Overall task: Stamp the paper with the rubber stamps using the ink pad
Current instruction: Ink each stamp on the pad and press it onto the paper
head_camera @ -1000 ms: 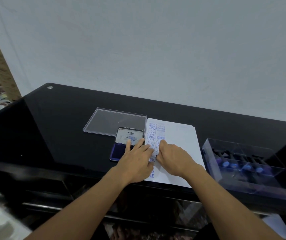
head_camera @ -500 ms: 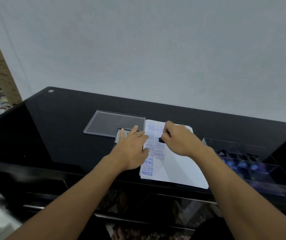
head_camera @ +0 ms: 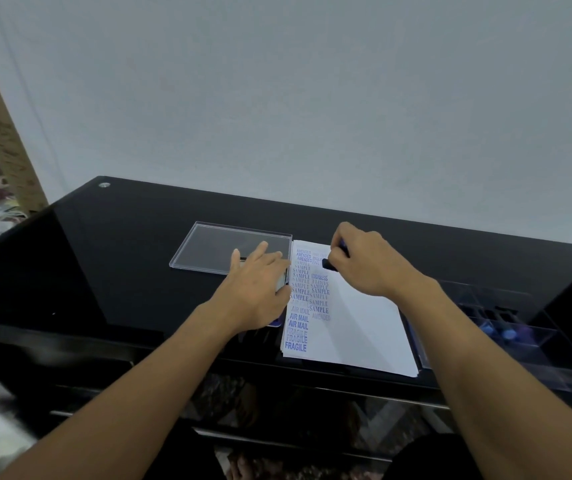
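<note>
A stack of white paper (head_camera: 357,327) lies on the black table, its left side covered with blue prints such as SAMPLE, AIR MAIL and FRAGILE. My right hand (head_camera: 367,265) grips a dark rubber stamp (head_camera: 329,264) and holds it against the top of the paper. My left hand (head_camera: 260,289) lies flat with straight fingers over the ink pad (head_camera: 279,322), which is almost fully hidden beneath it.
A clear plastic lid (head_camera: 222,247) lies behind my left hand. At the right stands a clear compartment box (head_camera: 506,327) with several dark and blue stamps. The glossy black table (head_camera: 122,244) ends near my body, with shelves below.
My right hand moved the stamp from the middle of the paper up to its top. The view shifted, so my left hand covers more of the ink pad.
</note>
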### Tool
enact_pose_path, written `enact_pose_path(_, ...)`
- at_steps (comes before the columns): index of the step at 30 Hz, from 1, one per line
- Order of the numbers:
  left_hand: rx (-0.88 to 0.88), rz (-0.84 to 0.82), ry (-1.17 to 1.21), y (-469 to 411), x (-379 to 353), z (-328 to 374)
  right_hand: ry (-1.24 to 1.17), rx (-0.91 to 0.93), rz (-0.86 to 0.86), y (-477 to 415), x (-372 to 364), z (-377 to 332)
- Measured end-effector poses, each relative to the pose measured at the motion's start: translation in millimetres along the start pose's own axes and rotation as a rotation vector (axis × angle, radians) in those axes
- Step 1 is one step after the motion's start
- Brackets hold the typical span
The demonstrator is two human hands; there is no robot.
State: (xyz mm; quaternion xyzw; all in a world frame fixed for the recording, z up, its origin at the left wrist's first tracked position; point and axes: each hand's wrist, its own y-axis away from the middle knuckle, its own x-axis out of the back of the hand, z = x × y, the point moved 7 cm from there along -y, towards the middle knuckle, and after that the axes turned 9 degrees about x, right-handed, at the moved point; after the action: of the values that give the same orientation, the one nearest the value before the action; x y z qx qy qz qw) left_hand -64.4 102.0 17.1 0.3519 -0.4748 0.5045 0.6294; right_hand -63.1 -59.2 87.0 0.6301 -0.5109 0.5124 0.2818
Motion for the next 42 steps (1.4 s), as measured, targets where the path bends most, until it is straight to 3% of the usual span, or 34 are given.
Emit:
enact_pose_path(9,0.045,0.009,0.089,7,1,-19,-0.033,0.02,-0.014,-5,-15,-10)
enact_pose_path(28,0.244,0.194,0.337,30,23,-91,-0.213,0.162,0.01,-39,-50,-63)
enact_pose_path(33,0.292,0.134,0.308,27,2,-109,-0.212,0.197,-0.005,-46,-62,-70)
enact_pose_path(42,0.318,0.086,0.117,26,-41,-127,-0.051,0.233,-0.23,-54,-114,-81)
